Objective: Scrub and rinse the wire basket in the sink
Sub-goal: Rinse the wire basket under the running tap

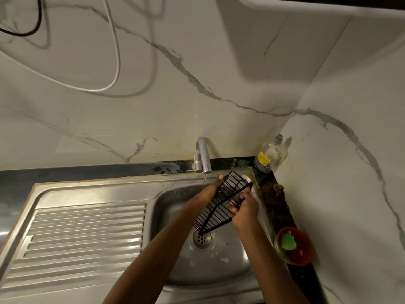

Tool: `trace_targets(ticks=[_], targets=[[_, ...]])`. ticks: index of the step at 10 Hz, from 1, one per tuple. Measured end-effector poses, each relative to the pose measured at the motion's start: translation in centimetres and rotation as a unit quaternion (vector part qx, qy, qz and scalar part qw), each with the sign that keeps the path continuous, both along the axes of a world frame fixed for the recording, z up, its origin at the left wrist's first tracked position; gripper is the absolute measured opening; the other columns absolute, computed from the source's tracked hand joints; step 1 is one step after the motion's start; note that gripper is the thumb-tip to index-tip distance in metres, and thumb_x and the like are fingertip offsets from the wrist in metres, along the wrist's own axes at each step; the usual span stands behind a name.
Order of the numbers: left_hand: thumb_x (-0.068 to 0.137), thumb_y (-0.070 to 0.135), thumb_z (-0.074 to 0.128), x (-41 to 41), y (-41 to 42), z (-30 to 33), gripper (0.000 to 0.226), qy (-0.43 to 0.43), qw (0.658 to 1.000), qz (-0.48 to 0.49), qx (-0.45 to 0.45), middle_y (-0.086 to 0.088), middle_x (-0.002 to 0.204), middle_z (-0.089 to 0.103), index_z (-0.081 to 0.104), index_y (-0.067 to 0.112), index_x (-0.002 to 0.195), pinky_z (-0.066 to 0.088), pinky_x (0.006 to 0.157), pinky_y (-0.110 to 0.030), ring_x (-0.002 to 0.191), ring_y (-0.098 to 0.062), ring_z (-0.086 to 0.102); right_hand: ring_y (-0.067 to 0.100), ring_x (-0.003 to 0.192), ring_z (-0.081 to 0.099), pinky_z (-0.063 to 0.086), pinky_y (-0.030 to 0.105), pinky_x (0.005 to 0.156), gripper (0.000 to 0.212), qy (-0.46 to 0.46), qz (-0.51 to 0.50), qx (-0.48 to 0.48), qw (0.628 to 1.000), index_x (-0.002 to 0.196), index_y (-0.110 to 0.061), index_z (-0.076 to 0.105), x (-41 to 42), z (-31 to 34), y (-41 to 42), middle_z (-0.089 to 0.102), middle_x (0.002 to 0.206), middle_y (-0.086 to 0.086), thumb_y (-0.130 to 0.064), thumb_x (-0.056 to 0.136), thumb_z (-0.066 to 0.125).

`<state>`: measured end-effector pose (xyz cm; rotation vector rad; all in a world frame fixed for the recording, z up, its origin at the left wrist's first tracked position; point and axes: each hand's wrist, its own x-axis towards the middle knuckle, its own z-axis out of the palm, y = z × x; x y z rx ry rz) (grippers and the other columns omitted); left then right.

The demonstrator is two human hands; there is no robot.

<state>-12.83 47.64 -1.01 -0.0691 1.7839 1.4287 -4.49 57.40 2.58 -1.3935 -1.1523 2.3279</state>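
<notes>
A black wire basket (221, 205), triangular in outline, is held tilted over the steel sink (171, 270), its lower tip above the drain (202, 238). My left hand (209, 190) lies along the basket's left edge with straight fingers reaching past its upper rim. My right hand (243, 210) grips the basket's right side, fingers curled round the wires. A thin stream of water falls from the tap (203, 156) just left of the basket's top.
A red bowl (303, 244) with a green sponge (288, 240) stands on the dark counter at the right. A clear soap bottle (268, 156) stands in the back corner. The ridged drainboard (83, 238) spreads to the left. Cables hang on the marble wall.
</notes>
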Motion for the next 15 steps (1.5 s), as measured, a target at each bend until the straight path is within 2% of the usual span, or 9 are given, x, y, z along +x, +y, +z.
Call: trace_targets(ticks=[2,3,7,9,11,12,13,14,15], targets=[[0.091,0.081,0.044,-1.5,-1.0,1.7,0.082,0.029,0.997,-0.007,0.065,-0.014,0.14,0.063,0.061,0.015,0.137,0.041,0.116,-0.051,0.13,-0.031,0.058,0.014,0.051,0.046,0.032,0.02,0.034,0.027,-0.074,0.05,0.002,0.996,0.086,-0.015,0.058,-2.8,0.0,-2.3,0.054,0.067,0.004,-0.026,0.106,0.043],[0.108,0.05,0.043,-2.0,-2.1,2.0,0.052,0.115,0.993,-0.01,0.037,-0.012,0.132,0.06,0.054,0.009,0.137,0.043,0.115,-0.046,0.127,-0.028,0.056,0.013,0.051,0.047,0.033,0.022,0.04,0.026,-0.085,0.069,0.017,0.994,0.092,-0.016,0.06,-4.1,0.4,-3.6,0.057,0.069,0.005,-0.024,0.106,0.04],[0.112,0.026,0.042,-1.4,-4.4,-0.3,0.036,0.188,0.973,0.126,0.039,0.001,0.084,0.068,0.069,0.002,0.108,0.048,0.068,-0.016,0.07,0.002,0.064,0.015,0.05,0.059,0.048,0.024,0.043,0.038,-0.075,-0.086,-0.048,0.992,0.113,-0.007,0.062,-7.1,0.4,-6.1,0.071,0.084,0.01,-0.038,0.106,0.042],[0.111,0.04,0.032,-2.2,-3.8,-0.3,0.047,0.091,0.987,0.091,0.099,-0.011,0.114,0.072,0.062,0.007,0.126,0.054,0.098,-0.038,0.106,-0.022,0.069,0.014,0.045,0.044,0.038,0.019,0.04,0.029,-0.098,-0.069,-0.047,0.992,0.096,-0.006,0.057,-6.6,0.4,-3.4,0.059,0.075,0.009,-0.026,0.103,0.038],[0.109,0.052,0.035,-3.8,-3.4,-2.2,0.048,0.045,0.996,-0.01,0.072,-0.012,0.128,0.067,0.062,0.016,0.126,0.05,0.106,-0.043,0.119,-0.029,0.064,0.016,0.064,0.058,0.049,0.022,0.051,0.011,-0.062,0.056,0.102,0.991,0.084,-0.007,0.065,-3.1,2.3,-0.8,0.064,0.081,0.008,-0.017,0.088,0.063],[0.103,0.065,0.038,-3.8,-2.9,-4.0,0.064,0.064,0.997,-0.013,0.043,-0.017,0.136,0.065,0.061,0.015,0.135,0.046,0.113,-0.049,0.122,-0.029,0.063,0.015,0.064,0.057,0.047,0.019,0.05,0.009,-0.047,0.056,0.078,0.994,0.08,-0.012,0.064,-2.7,3.5,0.5,0.063,0.08,0.005,-0.011,0.089,0.063],[0.095,0.079,0.034,-3.5,-2.2,-3.1,0.085,0.102,0.994,-0.039,0.009,-0.017,0.151,0.054,0.053,0.014,0.146,0.039,0.118,-0.051,0.135,-0.029,0.054,0.023,0.08,0.058,0.049,0.018,0.065,0.02,-0.075,0.019,0.078,0.994,0.111,0.0,0.064,-1.6,3.6,2.1,0.063,0.108,0.018,-0.005,0.098,0.051],[0.098,0.075,0.035,-4.7,-2.3,-2.0,0.078,0.103,0.99,-0.093,-0.014,-0.011,0.153,0.049,0.052,0.019,0.149,0.038,0.111,-0.04,0.138,-0.026,0.047,0.028,0.102,0.062,0.051,0.038,0.099,0.031,-0.017,-0.092,-0.094,0.991,0.123,0.004,0.062,-1.1,2.9,3.1,0.061,0.129,0.029,0.0,0.095,0.05],[0.092,0.081,0.041,-5.6,-2.5,-1.2,0.081,0.084,0.987,-0.127,-0.052,-0.012,0.152,0.051,0.055,0.021,0.145,0.038,0.106,-0.038,0.134,-0.026,0.05,0.024,0.098,0.063,0.053,0.031,0.098,0.037,-0.023,-0.122,-0.086,0.988,0.132,0.001,0.054,-1.1,3.7,2.9,0.065,0.118,0.022,-0.001,0.098,0.041]])
